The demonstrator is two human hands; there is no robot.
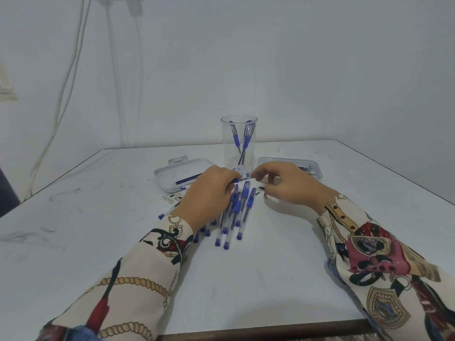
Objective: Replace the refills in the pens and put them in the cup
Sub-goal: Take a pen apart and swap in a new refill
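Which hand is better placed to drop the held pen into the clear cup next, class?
Probably the left. The left hand grips the pen round its barrel, just in front of the cup. The right hand only pinches the pen's end, so it could let go.

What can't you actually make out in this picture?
- Head view: the pen held between the left hand and right hand is mostly hidden by their fingers.
- Contents of the right tray: hidden behind the right hand.
- Pens on the table: some lie under the left wrist, so no count.
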